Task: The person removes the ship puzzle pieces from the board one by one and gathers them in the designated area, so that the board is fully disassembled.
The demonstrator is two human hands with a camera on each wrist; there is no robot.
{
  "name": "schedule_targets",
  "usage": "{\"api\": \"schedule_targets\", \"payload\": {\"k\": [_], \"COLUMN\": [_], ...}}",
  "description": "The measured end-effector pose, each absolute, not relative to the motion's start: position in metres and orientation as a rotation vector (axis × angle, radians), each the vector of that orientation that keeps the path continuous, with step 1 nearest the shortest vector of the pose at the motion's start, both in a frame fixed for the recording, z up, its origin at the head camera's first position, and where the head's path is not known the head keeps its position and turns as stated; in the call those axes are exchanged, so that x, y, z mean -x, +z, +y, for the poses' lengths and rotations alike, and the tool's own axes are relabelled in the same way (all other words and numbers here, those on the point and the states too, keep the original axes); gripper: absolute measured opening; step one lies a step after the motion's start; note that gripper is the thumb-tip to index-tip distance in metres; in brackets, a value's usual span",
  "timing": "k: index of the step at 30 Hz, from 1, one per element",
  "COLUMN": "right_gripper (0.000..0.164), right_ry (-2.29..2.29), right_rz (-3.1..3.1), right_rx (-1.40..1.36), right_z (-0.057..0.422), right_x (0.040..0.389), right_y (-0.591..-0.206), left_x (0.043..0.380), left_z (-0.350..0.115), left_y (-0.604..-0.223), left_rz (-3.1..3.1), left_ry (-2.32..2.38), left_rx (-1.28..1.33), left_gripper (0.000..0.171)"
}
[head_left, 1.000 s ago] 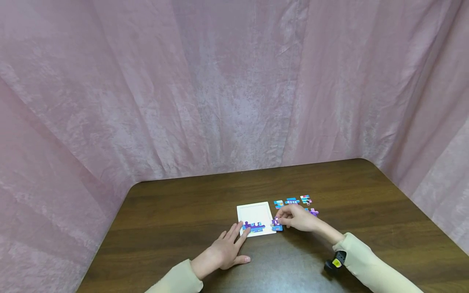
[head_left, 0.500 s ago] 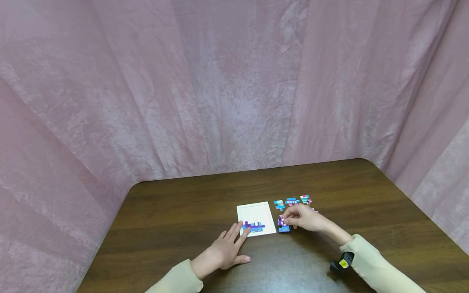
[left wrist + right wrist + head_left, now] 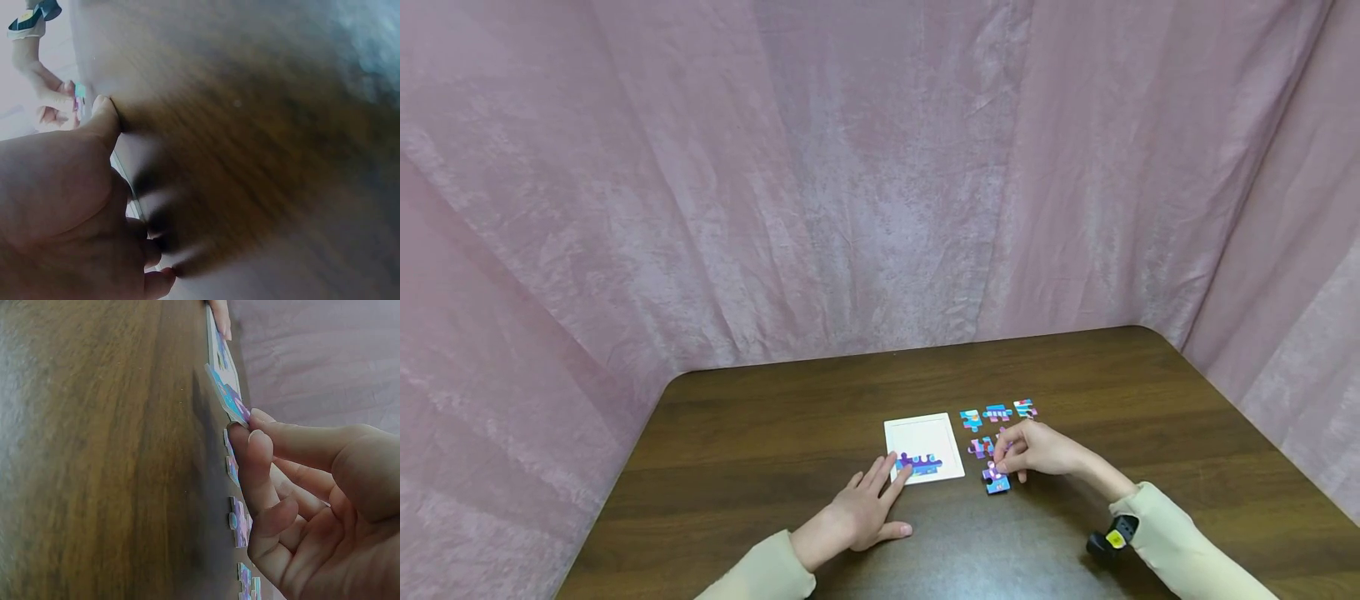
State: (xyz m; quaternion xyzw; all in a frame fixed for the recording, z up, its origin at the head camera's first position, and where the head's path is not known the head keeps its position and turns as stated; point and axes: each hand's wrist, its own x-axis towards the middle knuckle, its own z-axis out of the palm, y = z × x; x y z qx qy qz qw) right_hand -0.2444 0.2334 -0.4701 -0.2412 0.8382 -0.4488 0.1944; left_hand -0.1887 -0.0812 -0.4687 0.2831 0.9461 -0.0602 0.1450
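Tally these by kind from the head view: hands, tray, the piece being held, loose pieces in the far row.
Left hand and right hand: 2
White tray: 1
Held puzzle piece: 1
Far-row puzzle pieces: 3
Total: 7

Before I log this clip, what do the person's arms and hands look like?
The left sleeve and right sleeve are plain, pale yellow-green. The left hand and right hand are bare, without gloves. A black device with a yellow patch sits beside the right sleeve.

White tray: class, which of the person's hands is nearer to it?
Left. The left hand reaches over the near-left corner of the white tray; the right hand is apart from it, off to its right, pinching a puzzle piece.
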Motion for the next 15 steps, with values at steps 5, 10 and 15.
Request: {"api": "schedule_targets", "payload": {"k": [5, 10, 15], "right_gripper": [0.01, 0.007, 0.004], "right_ry": [-1.253, -1.201, -1.146], "right_rz": [2.337, 2.388, 2.465], "right_rx": [0.681, 0.686, 0.663], "right_z": [0.2322, 0.231, 0.2299], "right_x": [0.2443, 0.2451, 0.2443], "right_y": [-0.4724, -0.4734, -0.4715], "left_x": [0.1889, 0.1889, 0.1891], "left_z": [-0.0815, -0.082, -0.0829], "left_y": [-0.4684, -0.4692, -0.4704], "left_rz": [2.734, 2.726, 2.712], "left_ry": [-0.178, -0.159, -0.139], "left_rx": [-0.819, -0.819, -0.824], "left_gripper": [0.079, 0.079, 0.079]}}
